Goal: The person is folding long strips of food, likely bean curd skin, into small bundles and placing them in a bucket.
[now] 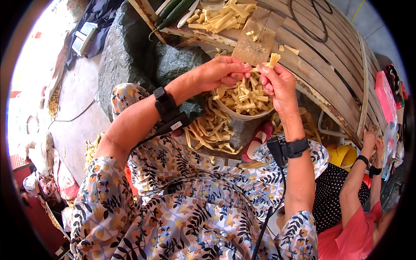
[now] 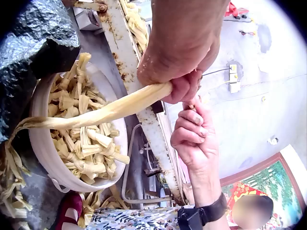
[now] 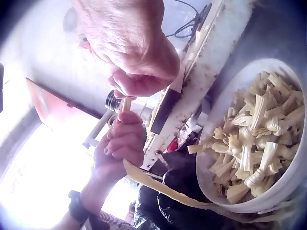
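Note:
Both hands meet above the near edge of a slatted table, over a white bucket (image 1: 242,116) heaped with pale yellow knotted pieces (image 1: 249,97). My left hand (image 1: 219,73) grips a long, flat, pale yellow strip (image 2: 110,109), whose tail hangs down across the bucket in the left wrist view. A short length of it shows between the two hands. My right hand (image 1: 279,84) pinches a small bundle of the same material, its splayed end (image 1: 274,60) sticking up past the thumb. The right fingers hide most of the bundle.
A wooden board (image 1: 258,37) with crumbs lies on the table (image 1: 312,65), near a pile of cut pieces (image 1: 225,18). Loose strips (image 1: 208,128) lie below the bucket. Dark plastic bags (image 1: 125,56) stand at left. Another person's arms (image 1: 353,184) work at right.

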Demonstrator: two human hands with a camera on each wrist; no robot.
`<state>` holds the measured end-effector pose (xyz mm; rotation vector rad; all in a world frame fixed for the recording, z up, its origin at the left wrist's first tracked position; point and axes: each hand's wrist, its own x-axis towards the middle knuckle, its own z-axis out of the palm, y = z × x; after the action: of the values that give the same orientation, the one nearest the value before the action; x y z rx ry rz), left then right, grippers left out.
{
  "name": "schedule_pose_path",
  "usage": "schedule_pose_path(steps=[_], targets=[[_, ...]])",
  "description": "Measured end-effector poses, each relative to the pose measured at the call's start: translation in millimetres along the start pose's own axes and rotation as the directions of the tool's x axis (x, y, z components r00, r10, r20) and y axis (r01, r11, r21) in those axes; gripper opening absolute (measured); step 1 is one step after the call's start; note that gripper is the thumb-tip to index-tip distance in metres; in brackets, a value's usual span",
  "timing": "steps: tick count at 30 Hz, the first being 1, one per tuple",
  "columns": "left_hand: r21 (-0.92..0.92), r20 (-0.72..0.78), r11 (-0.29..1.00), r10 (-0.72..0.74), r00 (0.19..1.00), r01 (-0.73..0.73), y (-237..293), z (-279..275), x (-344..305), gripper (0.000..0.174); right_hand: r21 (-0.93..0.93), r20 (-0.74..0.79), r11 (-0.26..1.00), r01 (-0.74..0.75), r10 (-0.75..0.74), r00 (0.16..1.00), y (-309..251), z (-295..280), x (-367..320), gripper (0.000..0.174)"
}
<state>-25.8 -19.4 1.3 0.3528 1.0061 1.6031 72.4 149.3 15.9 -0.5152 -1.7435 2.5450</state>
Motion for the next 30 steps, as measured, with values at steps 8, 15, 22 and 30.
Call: schedule_pose_path(steps=[8, 15, 22, 30], targets=[[0.756, -0.108, 0.644, 0.302, 0.947, -0.119, 44.0, -0.5, 0.4, 0.022, 0.040, -0.119, 0.992, 0.123, -0.118, 0.986, -26.2, -5.7, 23.6, 0.015], [0.939, -0.096, 0.296, 0.714, 0.693, -0.176, 67.4, -15.0, 50.2, 0.021, 0.055, -0.232, 0.949, 0.312, -0.292, 0.928, -37.6, -9.9, 68.6, 0.016], [0.916, -0.152, 0.356, 0.732, 0.664, -0.183, 68.3, -22.5, 64.3, 0.022, 0.038, -0.293, 0.944, 0.329, -0.304, 0.907, -32.2, -7.6, 85.6, 0.015], [0.926, -0.218, 0.361, 0.750, 0.625, -0.111, 54.3, -43.5, 68.0, 0.020, -0.236, -0.389, 0.949, 0.207, -0.288, 0.875, -11.5, -18.8, 87.2, 0.019]])
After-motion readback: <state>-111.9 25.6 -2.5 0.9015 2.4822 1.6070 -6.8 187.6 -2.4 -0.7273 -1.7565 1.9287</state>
